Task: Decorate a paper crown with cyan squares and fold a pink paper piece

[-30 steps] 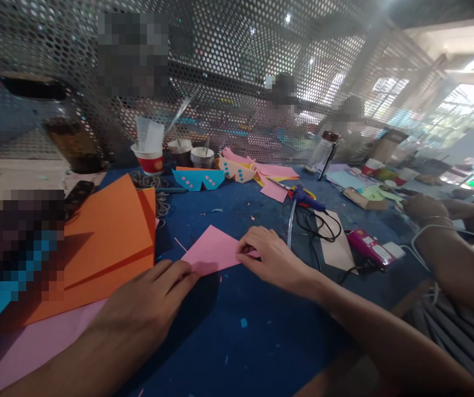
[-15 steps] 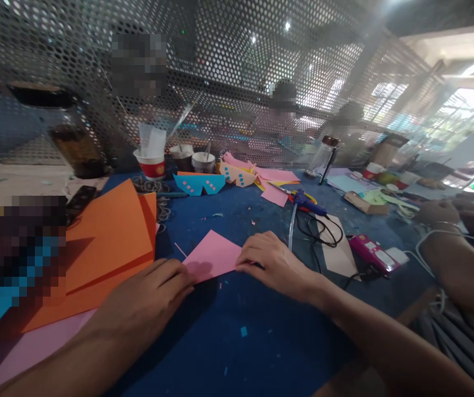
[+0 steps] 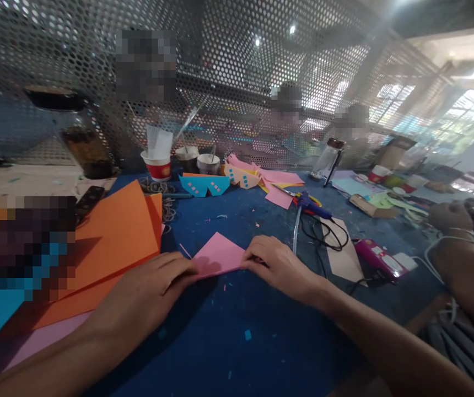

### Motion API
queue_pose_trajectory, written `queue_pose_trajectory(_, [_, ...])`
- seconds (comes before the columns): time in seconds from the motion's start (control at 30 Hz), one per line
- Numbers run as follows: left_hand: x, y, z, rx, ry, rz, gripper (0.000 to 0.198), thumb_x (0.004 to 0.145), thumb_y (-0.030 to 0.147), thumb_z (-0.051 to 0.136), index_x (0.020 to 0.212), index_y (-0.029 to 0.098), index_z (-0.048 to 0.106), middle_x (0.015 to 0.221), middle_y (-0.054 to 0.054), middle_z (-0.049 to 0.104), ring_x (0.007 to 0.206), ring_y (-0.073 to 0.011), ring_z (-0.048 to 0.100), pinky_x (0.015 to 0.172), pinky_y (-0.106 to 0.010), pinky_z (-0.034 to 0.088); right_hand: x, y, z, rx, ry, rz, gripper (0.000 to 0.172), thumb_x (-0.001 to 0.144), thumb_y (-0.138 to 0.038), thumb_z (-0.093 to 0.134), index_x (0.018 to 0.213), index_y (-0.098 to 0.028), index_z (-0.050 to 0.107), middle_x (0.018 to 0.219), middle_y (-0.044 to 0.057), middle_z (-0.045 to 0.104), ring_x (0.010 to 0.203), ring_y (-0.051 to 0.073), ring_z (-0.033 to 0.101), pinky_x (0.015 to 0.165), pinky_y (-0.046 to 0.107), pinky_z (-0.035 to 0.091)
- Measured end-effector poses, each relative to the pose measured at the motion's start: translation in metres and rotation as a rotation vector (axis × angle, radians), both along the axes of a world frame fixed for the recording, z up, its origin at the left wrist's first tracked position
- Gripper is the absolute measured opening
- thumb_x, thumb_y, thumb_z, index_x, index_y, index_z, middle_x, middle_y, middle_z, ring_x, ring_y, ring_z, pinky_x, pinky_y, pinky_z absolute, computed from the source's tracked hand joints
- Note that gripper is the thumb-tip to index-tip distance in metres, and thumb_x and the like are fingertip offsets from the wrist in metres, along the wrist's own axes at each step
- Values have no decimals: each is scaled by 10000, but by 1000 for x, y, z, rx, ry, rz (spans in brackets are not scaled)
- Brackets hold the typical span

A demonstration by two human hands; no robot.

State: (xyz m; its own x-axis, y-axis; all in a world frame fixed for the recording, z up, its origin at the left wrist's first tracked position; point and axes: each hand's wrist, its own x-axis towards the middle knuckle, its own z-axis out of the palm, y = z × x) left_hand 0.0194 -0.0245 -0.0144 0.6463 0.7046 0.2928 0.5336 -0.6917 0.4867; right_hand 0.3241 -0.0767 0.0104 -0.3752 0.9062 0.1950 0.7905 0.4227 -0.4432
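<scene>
A folded piece of pink paper [image 3: 219, 255] lies between my two hands on the blue tabletop [image 3: 204, 342]. Its near edge is lifted slightly, and one corner points away from me. My left hand [image 3: 160, 278] pinches the left corner, fingers closed together. At the right corner my right hand [image 3: 272, 264] grips the paper between thumb and curled fingers. Left of my left hand lie large orange sheets [image 3: 117, 237], partly under my forearm. A thin pink strip [image 3: 185, 251] lies just beyond the paper's left side.
A blue glue gun [image 3: 311, 205] with a black cord lies right of centre, near a magenta device [image 3: 380, 259]. Blue folded paper [image 3: 204, 185], a red-white cup [image 3: 157, 165] and a glass bottle [image 3: 327, 160] stand towards the mesh screen [image 3: 220, 66]. Another person's arm [image 3: 464, 259] rests at right.
The near edge of the pink paper now stands up a little from the table. Both hands keep their hold at its corners. The whole view has shifted slightly.
</scene>
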Motion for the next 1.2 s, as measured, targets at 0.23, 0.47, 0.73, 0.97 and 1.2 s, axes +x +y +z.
queue_pose_trajectory(0.23, [2, 2, -4, 68, -12, -2, 407, 1161, 442, 441, 999, 246, 759, 998, -35, 758, 898, -229, 735, 794, -346, 554, -4, 1, -3, -52, 49, -102, 100, 1055, -226, 754, 961, -212, 720, 1008, 25, 734, 959, 187, 665, 900, 352, 448])
queue_pose_trajectory(0.47, [3, 5, -8, 396, 84, -139, 373, 1112, 121, 417, 1028, 185, 775, 989, -81, 756, 889, -245, 700, 795, -368, 572, -7, 0, -1, -84, 39, -159, 123, 1033, -204, 769, 958, -215, 673, 1060, 23, 719, 1028, 207, 650, 938, 376, 423])
queue_pose_trajectory(0.73, [5, -1, -3, 420, 167, -246, 561, 1000, -23, 395, 1376, 221, 731, 1084, -73, 783, 955, -218, 716, 831, -329, 606, -8, 1, -2, -80, 29, -172, 105, 1018, -183, 760, 983, -219, 668, 1079, 24, 724, 1064, 219, 649, 967, 405, 407])
queue_pose_trajectory(0.97, [9, -9, 2, 523, 234, -259, 500, 937, 14, 474, 1339, 154, 735, 1081, -104, 804, 895, -274, 719, 748, -404, 589, -20, -2, 3, -90, 72, -165, 94, 999, -132, 716, 989, -225, 712, 1092, 28, 747, 1067, 211, 668, 957, 396, 418])
queue_pose_trajectory(1.2, [8, -10, -1, 543, 257, -263, 507, 897, -13, 476, 1314, 114, 735, 1071, -132, 783, 904, -294, 691, 780, -442, 590, -58, 5, 4, -70, -7, -140, 71, 962, -176, 744, 964, -217, 686, 1096, 38, 750, 1093, 239, 639, 957, 415, 391])
